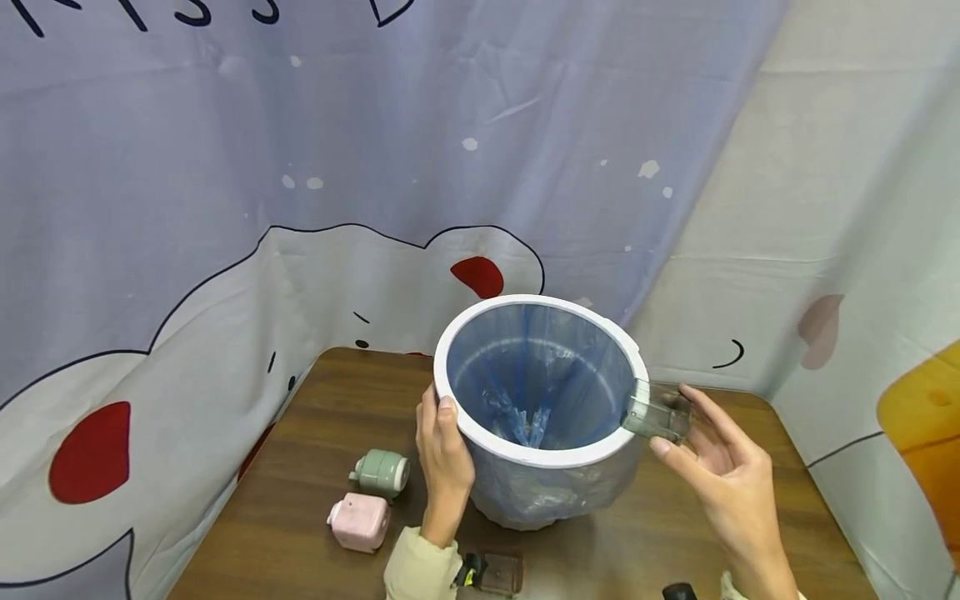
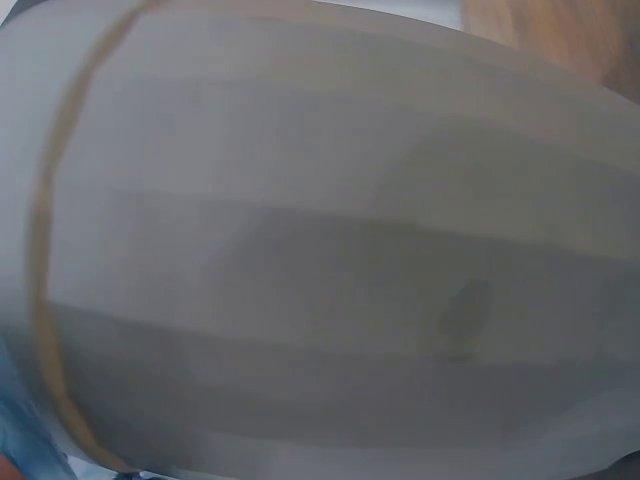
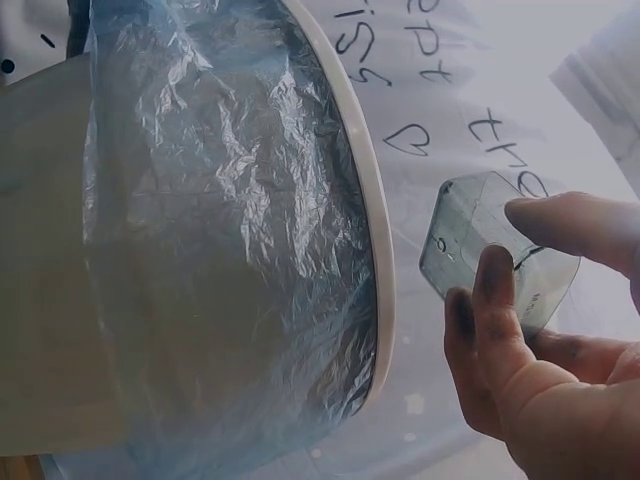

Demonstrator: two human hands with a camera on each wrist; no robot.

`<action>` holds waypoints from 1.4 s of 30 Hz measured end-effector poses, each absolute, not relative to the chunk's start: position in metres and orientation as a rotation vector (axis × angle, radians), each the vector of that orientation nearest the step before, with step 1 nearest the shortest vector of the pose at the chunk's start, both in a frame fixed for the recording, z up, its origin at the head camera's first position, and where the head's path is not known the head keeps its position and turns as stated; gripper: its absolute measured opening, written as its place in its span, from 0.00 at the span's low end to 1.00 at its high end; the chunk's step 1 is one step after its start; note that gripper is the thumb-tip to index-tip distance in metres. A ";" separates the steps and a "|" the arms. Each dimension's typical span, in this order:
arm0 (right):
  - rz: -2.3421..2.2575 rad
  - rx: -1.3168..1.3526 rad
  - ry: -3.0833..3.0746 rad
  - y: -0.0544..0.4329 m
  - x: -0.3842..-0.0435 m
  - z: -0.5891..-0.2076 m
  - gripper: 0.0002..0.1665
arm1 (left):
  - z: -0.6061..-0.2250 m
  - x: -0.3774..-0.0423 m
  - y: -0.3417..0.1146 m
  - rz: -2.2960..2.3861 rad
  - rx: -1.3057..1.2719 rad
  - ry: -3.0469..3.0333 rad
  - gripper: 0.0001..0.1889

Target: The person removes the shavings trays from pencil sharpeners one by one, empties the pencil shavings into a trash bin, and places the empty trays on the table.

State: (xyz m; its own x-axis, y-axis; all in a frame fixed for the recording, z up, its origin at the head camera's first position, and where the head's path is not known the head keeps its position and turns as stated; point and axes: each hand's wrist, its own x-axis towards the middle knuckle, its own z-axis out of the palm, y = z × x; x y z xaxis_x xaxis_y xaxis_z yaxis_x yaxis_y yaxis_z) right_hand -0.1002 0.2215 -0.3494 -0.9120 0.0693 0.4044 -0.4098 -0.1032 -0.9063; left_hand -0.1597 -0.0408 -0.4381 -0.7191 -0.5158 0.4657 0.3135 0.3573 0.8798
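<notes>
A white-rimmed trash bin (image 1: 495,454) with a blue plastic liner (image 1: 480,358) stands on the wooden table. At its left side, my left hand (image 1: 445,462) holds it just below the rim, thumb toward the front. The left wrist view is filled by the bin's pale ribbed wall (image 2: 300,270). My right hand (image 1: 723,483) pinches a small see-through grey-green plastic box (image 1: 660,412) between thumb and fingers, its end over the bin's right rim. In the right wrist view the box (image 3: 470,230) shows a squarish end. Crumpled liner lies at the bin's bottom.
Left of the bin on the table are a rounded green object (image 1: 381,473) with a white end and a pink boxy object (image 1: 360,522). A brownish see-through box (image 1: 501,573) lies near the front. A printed cloth (image 1: 360,150) hangs behind the table.
</notes>
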 end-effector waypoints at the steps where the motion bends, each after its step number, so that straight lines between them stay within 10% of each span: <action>1: 2.084 0.379 -1.851 0.222 -0.100 -0.350 0.40 | -0.438 -0.160 -0.041 -1.446 0.177 -1.893 0.23; 42: 2.195 0.785 -1.732 0.245 -0.089 -0.381 0.40 | -0.440 -0.161 -0.043 -1.482 0.129 -1.883 0.23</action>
